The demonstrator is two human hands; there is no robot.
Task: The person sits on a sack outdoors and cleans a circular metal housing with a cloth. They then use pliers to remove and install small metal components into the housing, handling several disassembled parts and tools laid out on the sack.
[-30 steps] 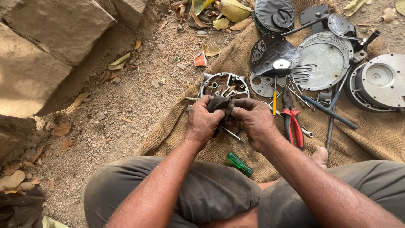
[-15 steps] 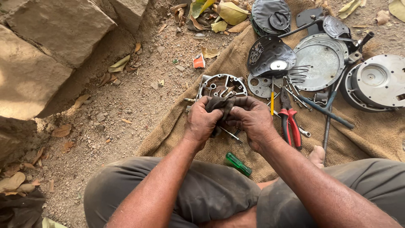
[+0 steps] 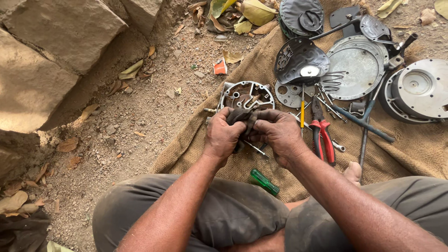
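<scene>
A person sitting on the ground is working a dark, grimy rag (image 3: 241,117) between both hands over a spread of burlap sacking (image 3: 410,149). The left hand (image 3: 223,135) is closing its fingers around the near end of the cloth, while the right hand (image 3: 278,132) is pinching the far end, thumb over the top; both hands are gripping the rag, knuckles almost touching. The rag is bunching and folding, so it is likely soft, light and limp, probably greasy, and best taken in a full fist rather than by an edge. Whether a small part is wrapped inside it cannot be told.

Just beyond the hands a round metal housing (image 3: 246,95) with open cavities is lying on the sacking's edge. To the right of the right hand are red-handled pliers (image 3: 323,136), a yellow-handled screwdriver (image 3: 302,112) and a long dark wrench (image 3: 361,122); farther right are a round metal cover plate (image 3: 357,67) and a heavy drum-like casing (image 3: 415,91). Below the hands, near the person's knees, a green-handled screwdriver (image 3: 264,182) is resting.

Compared with half a second ago, the hands are holding the same spot and the same grip on the rag; the view is sitting slightly lower, and nothing on the sacking is shifting.
</scene>
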